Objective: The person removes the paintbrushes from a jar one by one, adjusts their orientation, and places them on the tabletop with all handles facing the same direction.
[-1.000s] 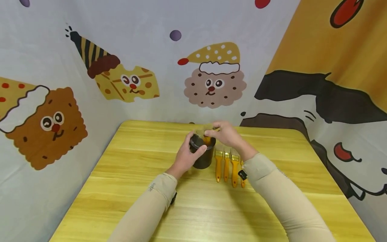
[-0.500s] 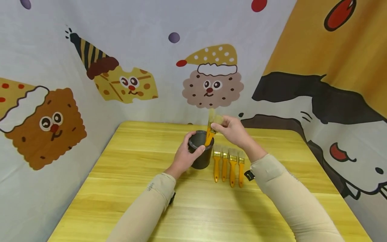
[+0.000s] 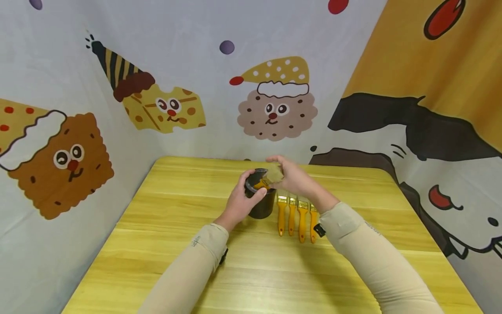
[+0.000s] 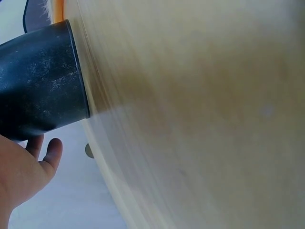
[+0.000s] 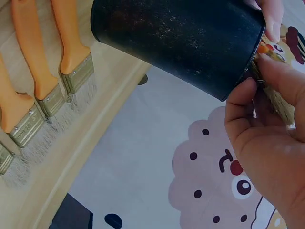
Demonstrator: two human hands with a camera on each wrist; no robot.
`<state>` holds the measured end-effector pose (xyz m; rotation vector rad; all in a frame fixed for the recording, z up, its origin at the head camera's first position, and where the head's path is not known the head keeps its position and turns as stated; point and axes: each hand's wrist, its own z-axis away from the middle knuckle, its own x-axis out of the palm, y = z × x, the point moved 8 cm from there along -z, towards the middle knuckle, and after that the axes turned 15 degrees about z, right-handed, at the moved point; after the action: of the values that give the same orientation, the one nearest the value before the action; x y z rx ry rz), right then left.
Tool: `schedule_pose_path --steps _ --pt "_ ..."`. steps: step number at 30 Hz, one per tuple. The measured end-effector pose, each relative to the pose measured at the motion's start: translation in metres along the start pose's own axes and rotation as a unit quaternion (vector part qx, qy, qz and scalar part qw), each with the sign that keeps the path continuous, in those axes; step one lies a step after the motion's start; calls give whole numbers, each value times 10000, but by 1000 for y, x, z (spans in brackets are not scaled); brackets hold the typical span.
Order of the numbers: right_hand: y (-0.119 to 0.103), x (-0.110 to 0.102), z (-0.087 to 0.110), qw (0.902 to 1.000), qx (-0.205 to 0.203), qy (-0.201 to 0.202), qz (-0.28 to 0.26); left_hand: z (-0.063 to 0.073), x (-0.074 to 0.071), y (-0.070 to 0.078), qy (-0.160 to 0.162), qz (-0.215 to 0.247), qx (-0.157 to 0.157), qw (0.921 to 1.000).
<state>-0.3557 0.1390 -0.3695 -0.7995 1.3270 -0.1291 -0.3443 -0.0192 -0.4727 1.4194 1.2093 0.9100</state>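
Observation:
My left hand (image 3: 239, 204) grips a black plastic pot (image 3: 262, 209) near its rim, thumb on the near side. The pot stands upright on the table; its dark side also fills much of the right wrist view. At its mouth, my right hand (image 3: 299, 179) pinches a paintbrush (image 3: 274, 173) by the metal band area, orange handle slanting into the pot and pale bristles outward. Whether a second brush is bunched with it, I cannot tell. Right of the pot lie several orange-handled paintbrushes (image 3: 302, 222) in a row, bristles pointing away; my right forearm passes close by them.
The wooden table (image 3: 164, 244) reaches back to a cartoon-printed cloth (image 3: 204, 144) just beyond its far edge. In the left wrist view, the table edge (image 4: 107, 162) runs past the pot's base.
Half a second ago the brush heads stood higher and more upright above the rim. Since then my right hand has moved slightly left and down, and the bristles now tilt right. My left hand stays put.

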Motion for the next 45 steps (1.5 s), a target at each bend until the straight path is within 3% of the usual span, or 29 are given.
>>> schedule_pose_path --steps 5,14,20,29,36,45 --pt "-2 3 -1 10000 -75 -9 15 0 -2 -2 71 -138 -62 9999" --pt "-2 -19 0 9954 128 945 48 -2 -4 -3 83 -66 4 9999" --pt "-5 -23 -2 9934 197 1112 187 -2 -4 -2 99 -83 101 9999" --pt "-19 -41 -17 9884 306 1451 -319 -2 -4 -2 144 -68 59 9999" --pt "-35 -51 -27 9925 331 1134 305 -2 -4 0 145 -51 31 9999" --pt "-28 -36 -25 9977 146 653 131 -4 -1 -1 7 2 64 10000"
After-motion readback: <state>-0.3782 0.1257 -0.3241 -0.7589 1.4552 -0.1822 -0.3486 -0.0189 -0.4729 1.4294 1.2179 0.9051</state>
